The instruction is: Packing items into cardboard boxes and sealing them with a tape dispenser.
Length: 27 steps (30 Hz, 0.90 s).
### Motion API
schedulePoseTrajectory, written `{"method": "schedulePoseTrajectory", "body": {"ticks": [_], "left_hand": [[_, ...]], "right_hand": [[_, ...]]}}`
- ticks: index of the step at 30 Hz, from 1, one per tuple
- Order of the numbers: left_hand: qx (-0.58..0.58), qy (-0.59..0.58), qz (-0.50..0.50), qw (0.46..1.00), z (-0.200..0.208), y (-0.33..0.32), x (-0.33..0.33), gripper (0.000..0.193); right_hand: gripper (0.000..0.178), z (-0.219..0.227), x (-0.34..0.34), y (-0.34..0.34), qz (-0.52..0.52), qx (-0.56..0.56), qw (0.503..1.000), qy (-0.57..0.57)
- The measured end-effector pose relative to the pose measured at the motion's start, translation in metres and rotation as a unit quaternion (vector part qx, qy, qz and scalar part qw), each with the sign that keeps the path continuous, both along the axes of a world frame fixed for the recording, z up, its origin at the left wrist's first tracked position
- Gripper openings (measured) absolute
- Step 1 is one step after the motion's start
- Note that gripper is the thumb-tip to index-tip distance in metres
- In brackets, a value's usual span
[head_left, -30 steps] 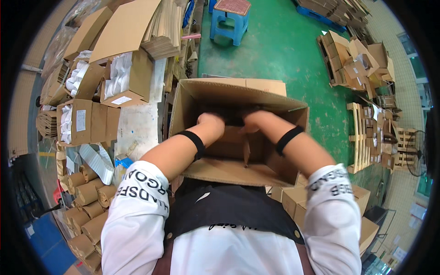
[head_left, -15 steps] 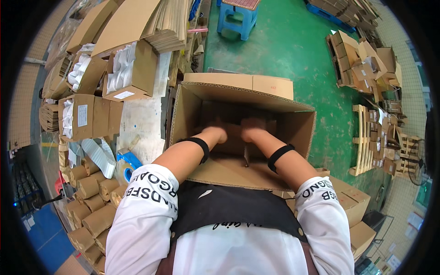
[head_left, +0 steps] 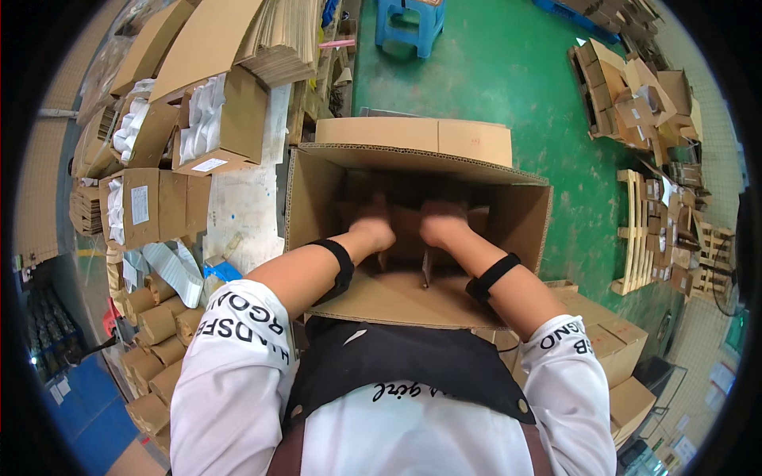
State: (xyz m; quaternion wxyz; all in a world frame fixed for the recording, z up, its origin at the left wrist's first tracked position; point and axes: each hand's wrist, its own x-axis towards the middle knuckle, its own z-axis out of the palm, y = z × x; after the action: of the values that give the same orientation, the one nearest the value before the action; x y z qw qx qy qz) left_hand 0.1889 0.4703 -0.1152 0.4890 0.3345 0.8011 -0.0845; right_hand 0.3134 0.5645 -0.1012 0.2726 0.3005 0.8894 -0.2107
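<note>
A tall open cardboard box (head_left: 520, 222) stands in front of me, and both my forearms reach down into it. Inside, in shadow, is a brown cardboard divider (head_left: 407, 230) with upright slotted panels. My left hand (head_left: 373, 226) is at the divider's left part, its fingers smeared and dark. Close by on the right, my right hand (head_left: 444, 222) is at the divider's other part, its fingers blurred against the far inner wall. Whether either hand grips the divider cannot be made out. Each forearm wears a black band.
Flat closed cartons (head_left: 413, 135) lie just beyond the box. At left are cartons of white wrapped items (head_left: 208, 119), a cardboard stack (head_left: 278, 47) and brown paper rolls (head_left: 163, 321). A blue stool (head_left: 410, 28) stands ahead; a wooden pallet (head_left: 635, 230) and more cartons (head_left: 607, 325) are at right.
My hands have shifted slightly inside the box, a little farther apart. A second slotted panel now shows below my left hand. The whole view has shifted slightly.
</note>
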Motion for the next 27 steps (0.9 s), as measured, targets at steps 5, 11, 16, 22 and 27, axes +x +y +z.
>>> {"method": "schedulePoseTrajectory", "body": {"ticks": [5,11,16,22,27], "left_hand": [[0.041,-0.055,0.07,0.995,0.002,0.017,0.019,0.099],[0.143,-0.025,-0.068,0.987,-0.045,0.005,0.049,0.079],[0.139,-0.082,-0.124,0.979,0.008,0.001,0.017,0.087],[0.098,-0.039,-0.187,0.977,-0.022,-0.01,0.022,0.075],[-0.006,-0.052,-0.101,0.994,-0.016,0.0,0.02,0.06]], "right_hand": [[0.025,-0.02,0.001,-0.011,-0.008,0.056,0.998,-0.029],[0.033,-0.096,0.046,0.005,-0.11,-0.069,0.99,-0.054],[0.032,-0.04,0.007,-0.009,-0.105,-0.034,0.99,-0.085],[0.038,-0.086,0.027,-0.008,-0.124,-0.054,0.99,-0.031],[0.048,-0.078,0.023,0.0,-0.04,-0.088,0.991,-0.095]]}}
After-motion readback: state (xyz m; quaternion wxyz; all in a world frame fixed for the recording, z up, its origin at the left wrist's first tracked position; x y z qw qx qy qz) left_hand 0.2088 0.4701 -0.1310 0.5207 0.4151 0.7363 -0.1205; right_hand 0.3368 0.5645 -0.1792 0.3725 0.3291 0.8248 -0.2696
